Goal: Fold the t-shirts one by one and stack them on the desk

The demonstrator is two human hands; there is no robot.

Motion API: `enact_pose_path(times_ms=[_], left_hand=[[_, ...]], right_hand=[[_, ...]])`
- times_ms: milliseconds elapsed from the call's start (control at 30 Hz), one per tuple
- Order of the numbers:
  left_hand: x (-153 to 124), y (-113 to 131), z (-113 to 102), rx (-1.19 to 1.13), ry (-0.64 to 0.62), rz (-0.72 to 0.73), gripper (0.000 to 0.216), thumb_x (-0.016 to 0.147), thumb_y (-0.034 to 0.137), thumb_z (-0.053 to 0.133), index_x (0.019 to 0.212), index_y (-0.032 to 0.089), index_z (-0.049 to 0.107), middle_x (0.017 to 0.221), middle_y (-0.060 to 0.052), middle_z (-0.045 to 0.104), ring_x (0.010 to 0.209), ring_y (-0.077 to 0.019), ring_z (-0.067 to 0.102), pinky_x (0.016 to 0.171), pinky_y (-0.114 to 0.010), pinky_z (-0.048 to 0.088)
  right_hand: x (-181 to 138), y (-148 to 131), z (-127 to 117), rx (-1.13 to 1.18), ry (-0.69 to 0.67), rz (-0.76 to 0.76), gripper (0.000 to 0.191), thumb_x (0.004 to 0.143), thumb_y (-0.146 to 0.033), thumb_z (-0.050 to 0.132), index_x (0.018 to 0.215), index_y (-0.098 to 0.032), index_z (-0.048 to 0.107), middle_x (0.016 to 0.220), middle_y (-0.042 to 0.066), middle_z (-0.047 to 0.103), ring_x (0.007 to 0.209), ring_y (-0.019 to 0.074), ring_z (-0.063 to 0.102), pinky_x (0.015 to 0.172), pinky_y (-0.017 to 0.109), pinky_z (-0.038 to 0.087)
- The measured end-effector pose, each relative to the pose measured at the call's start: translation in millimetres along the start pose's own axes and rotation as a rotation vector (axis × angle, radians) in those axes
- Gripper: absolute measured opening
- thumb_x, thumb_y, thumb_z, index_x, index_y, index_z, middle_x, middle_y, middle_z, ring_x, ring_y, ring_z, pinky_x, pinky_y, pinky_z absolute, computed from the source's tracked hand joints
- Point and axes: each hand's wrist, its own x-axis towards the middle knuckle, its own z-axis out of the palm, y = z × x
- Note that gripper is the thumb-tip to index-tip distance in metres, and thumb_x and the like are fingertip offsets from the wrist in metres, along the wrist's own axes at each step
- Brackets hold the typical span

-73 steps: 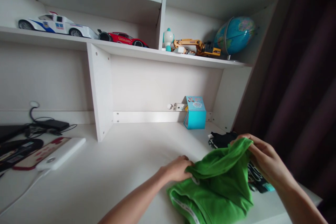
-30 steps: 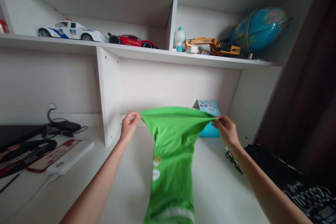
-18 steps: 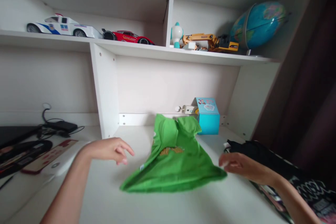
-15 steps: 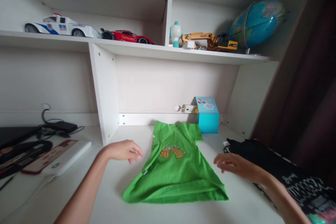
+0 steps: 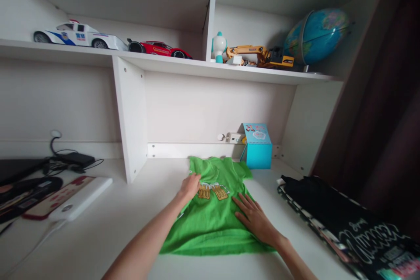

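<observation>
A green T-shirt (image 5: pixel 210 223) with two beer mugs printed on it lies spread on the white desk, its collar toward the back panel. My left hand (image 5: pixel 190 187) is closed at the shirt's left side, just below the sleeve, with the fingers gathered on the fabric. On the right half of the shirt my right hand (image 5: pixel 254 218) rests flat, fingers spread, below and right of the mug print. The left fingertips are partly hidden by the hand itself.
To the right lies a stack of folded clothes (image 5: pixel 331 210) with a black garment on top. A blue desk calendar (image 5: pixel 258 155) stands behind the shirt. Leftward are a white power strip (image 5: pixel 82 199) and a black adapter (image 5: pixel 77 159). Toy cars and a globe (image 5: pixel 316 37) occupy the shelf above.
Both hands have moved inward from beside the shirt onto it. The left has closed on its side edge; the right has flattened on the fabric. The shirt's lower left corner has shifted inward.
</observation>
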Motion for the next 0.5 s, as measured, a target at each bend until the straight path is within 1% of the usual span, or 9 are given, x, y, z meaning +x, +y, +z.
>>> enact_pose_path(times_ms=[67, 133, 200, 233, 300, 333, 367, 433, 500], left_hand=[[2.2, -18.9, -13.0, -0.016, 0.056, -0.097, 0.014, 0.083, 0.020, 0.042, 0.087, 0.018, 0.055, 0.086, -0.006, 0.061, 0.082, -0.0184, 0.058, 0.073, -0.027, 0.040], [-2.2, -47.4, -32.0, -0.024, 0.126, -0.236, 0.016, 0.084, 0.023, 0.039, 0.091, 0.016, 0.051, 0.085, -0.008, 0.061, 0.083, -0.0199, 0.058, 0.071, -0.028, 0.040], [-12.9, -78.4, -51.2, -0.015, 0.166, -0.392, 0.017, 0.082, 0.024, 0.043, 0.095, 0.015, 0.048, 0.082, -0.009, 0.061, 0.081, -0.0231, 0.059, 0.067, -0.030, 0.042], [-19.6, -91.1, -58.7, -0.001, 0.179, -0.462, 0.019, 0.079, 0.022, 0.045, 0.096, 0.014, 0.047, 0.082, -0.010, 0.061, 0.080, -0.0248, 0.059, 0.065, -0.032, 0.042], [-33.1, -103.8, -66.8, 0.032, 0.212, -0.540, 0.023, 0.077, 0.016, 0.045, 0.100, 0.015, 0.045, 0.089, -0.011, 0.060, 0.082, -0.0260, 0.059, 0.065, -0.033, 0.043], [-38.8, -102.6, -66.9, 0.047, 0.232, -0.543, 0.024, 0.077, 0.014, 0.044, 0.101, 0.017, 0.045, 0.094, -0.010, 0.059, 0.085, -0.0248, 0.059, 0.069, -0.033, 0.043], [-43.5, -96.6, -64.3, 0.054, 0.247, -0.504, 0.024, 0.078, 0.013, 0.042, 0.101, 0.019, 0.045, 0.099, -0.009, 0.058, 0.089, -0.0224, 0.058, 0.073, -0.032, 0.043], [-49.0, -74.0, -53.3, 0.050, 0.237, -0.284, 0.023, 0.082, 0.015, 0.039, 0.101, 0.023, 0.048, 0.103, -0.003, 0.057, 0.094, -0.0168, 0.056, 0.081, -0.028, 0.042], [-49.8, -47.4, -38.9, 0.051, 0.159, 0.092, 0.024, 0.082, 0.018, 0.041, 0.103, 0.025, 0.051, 0.106, -0.002, 0.056, 0.099, -0.0164, 0.054, 0.088, -0.029, 0.040]], right_hand=[[-0.5, 3.7, 1.5, -0.013, 0.006, -0.008, 0.055, 0.086, -0.057, 0.029, 0.135, -0.032, 0.033, 0.142, 0.006, 0.031, 0.131, 0.0282, 0.023, 0.102, 0.053, 0.025], [0.1, 6.3, 2.1, -0.022, 0.012, -0.007, 0.055, 0.087, -0.057, 0.028, 0.135, -0.032, 0.034, 0.141, 0.006, 0.032, 0.131, 0.0281, 0.024, 0.102, 0.053, 0.025], [1.0, 8.0, 3.9, -0.035, 0.021, -0.006, 0.054, 0.087, -0.057, 0.028, 0.134, -0.032, 0.034, 0.141, 0.005, 0.033, 0.131, 0.0276, 0.025, 0.102, 0.052, 0.026], [1.4, 8.7, 5.3, -0.046, 0.023, -0.004, 0.054, 0.087, -0.058, 0.028, 0.134, -0.032, 0.034, 0.141, 0.005, 0.032, 0.130, 0.0273, 0.025, 0.102, 0.052, 0.026], [2.1, 10.0, 8.5, -0.071, 0.020, 0.000, 0.055, 0.086, -0.058, 0.027, 0.135, -0.032, 0.033, 0.142, 0.004, 0.032, 0.131, 0.0270, 0.025, 0.102, 0.052, 0.027], [2.3, 10.7, 10.1, -0.083, 0.016, 0.002, 0.056, 0.086, -0.059, 0.026, 0.135, -0.032, 0.033, 0.142, 0.004, 0.031, 0.131, 0.0271, 0.025, 0.102, 0.052, 0.027], [2.4, 11.5, 11.5, -0.093, 0.014, 0.002, 0.056, 0.086, -0.059, 0.026, 0.135, -0.032, 0.033, 0.142, 0.004, 0.031, 0.131, 0.0271, 0.025, 0.102, 0.052, 0.027], [2.1, 13.2, 14.0, -0.105, 0.014, 0.000, 0.056, 0.086, -0.059, 0.025, 0.135, -0.032, 0.032, 0.142, 0.003, 0.031, 0.131, 0.0270, 0.024, 0.102, 0.052, 0.027], [1.4, 15.2, 16.2, -0.112, 0.023, -0.003, 0.056, 0.086, -0.059, 0.025, 0.135, -0.032, 0.032, 0.142, 0.003, 0.031, 0.131, 0.0270, 0.025, 0.102, 0.052, 0.028]])
